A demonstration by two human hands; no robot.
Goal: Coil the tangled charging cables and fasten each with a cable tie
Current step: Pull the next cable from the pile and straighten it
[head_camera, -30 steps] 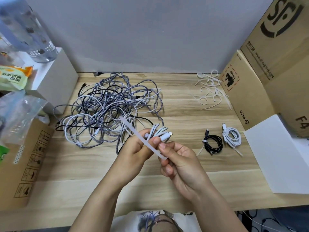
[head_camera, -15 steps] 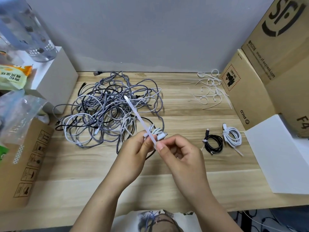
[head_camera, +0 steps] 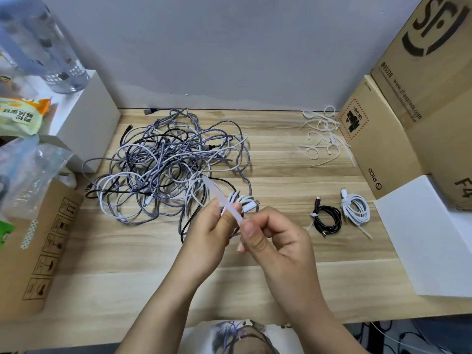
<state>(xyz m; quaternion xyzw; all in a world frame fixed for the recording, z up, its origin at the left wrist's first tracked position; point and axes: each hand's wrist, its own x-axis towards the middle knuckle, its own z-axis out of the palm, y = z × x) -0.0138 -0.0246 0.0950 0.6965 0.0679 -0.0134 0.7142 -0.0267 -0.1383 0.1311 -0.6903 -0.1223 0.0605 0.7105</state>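
Note:
My left hand grips a small coil of white cable above the wooden table. A translucent white cable tie runs around that coil, its free tail slanting up to the left. My right hand pinches the tie's near end between thumb and fingers. Behind the hands lies a big tangle of grey, white and black cables. Two tied coils lie at the right: a black coil and a white coil.
Loose white cable ties lie at the back right beside stacked cardboard boxes. A white sheet covers the right edge. At the left stand a white box, a cardboard box and plastic bags.
Both hands shifted slightly. The tie's tail, which stood steeper and longer half a second ago, now sticks out shorter and leans lower to the left as my right hand draws the tie.

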